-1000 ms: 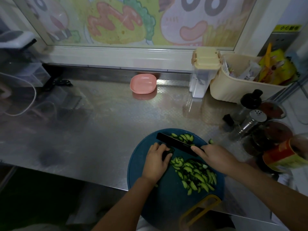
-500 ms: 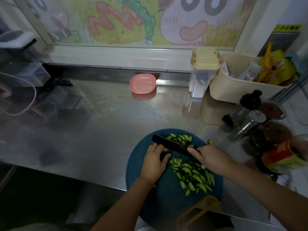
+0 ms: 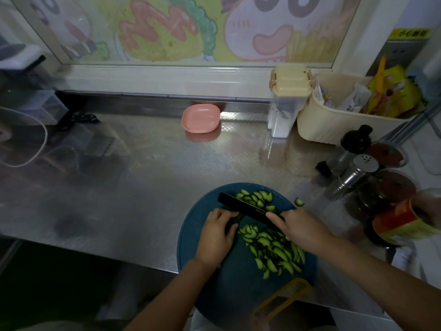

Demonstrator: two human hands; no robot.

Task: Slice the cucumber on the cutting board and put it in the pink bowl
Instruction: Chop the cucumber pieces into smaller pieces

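1. Cucumber stub (image 3: pixel 235 219) lies on the blue cutting board (image 3: pixel 210 283), at 1 o'clock from the left hand (image 3: pixel 216 235), whose curled fingertips pin it down.
2. The right hand (image 3: pixel 301 229) is closed round the handle of the black knife (image 3: pixel 241 207); the blade runs out toward 10 o'clock, just beyond the stub.
3. Cut slices (image 3: pixel 274 250) are heaped at 4 o'clock from the left hand, under the right wrist.
4. The pink bowl (image 3: pixel 201 118) sits on the steel counter (image 3: pixel 143 187) at 12 o'clock, well apart from the board.

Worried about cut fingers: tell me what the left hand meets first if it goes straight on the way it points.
Most likely the black knife blade, lying across the cucumber stub just beyond the left hand; depth unclear.
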